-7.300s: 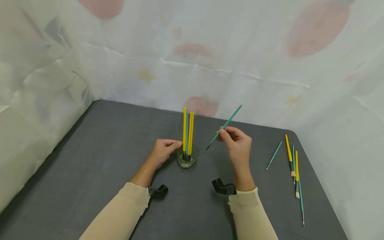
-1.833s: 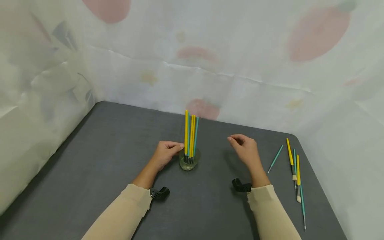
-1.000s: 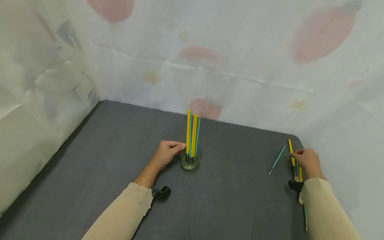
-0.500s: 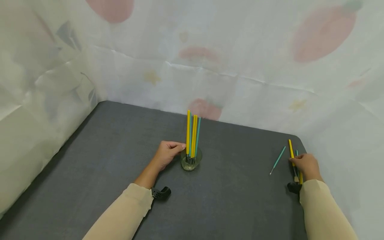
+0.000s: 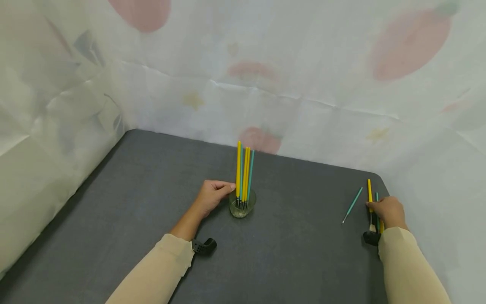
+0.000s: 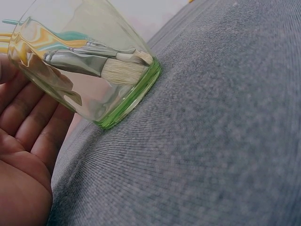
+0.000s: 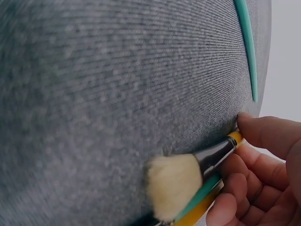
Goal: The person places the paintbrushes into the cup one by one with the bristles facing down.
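Where looking down from the head camera, pinching the yellow brush (image 5: 369,192) with the right hand (image 5: 387,211) at the far right corner of the table (image 5: 152,190), fingers curled round the shaft near the ferrule. Lying just beside it, a teal-handled brush (image 5: 377,195); lying apart to the left, a thin teal brush (image 5: 352,204). Resting the left hand (image 5: 212,195) against the glass (image 5: 242,207) at mid-table. Standing upright in that glass, a bundle of yellow and teal brushes (image 5: 244,173), handles up.

Where looking from the left wrist, laying nearly straight fingers (image 6: 28,113) along the wall of the glass (image 6: 89,70), touching rather than clamping; thumb not showing. Holding, inside, several brush heads, pale bristles (image 6: 124,73) pressing at the base. Judging the glass as hard, smooth, breakable and easy to tip under tall handles.

Where looking from the right wrist, closing the fingers (image 7: 263,174) on the dark ferrule (image 7: 211,157) of the yellow brush, its soft cream bristle head (image 7: 171,186) touching the cloth-like surface. Judging the brush as light, stiff in the shaft and soft at the tip; taking hold best on the shaft or ferrule, never on the bristles. Passing beneath it, a teal handle (image 7: 200,195).
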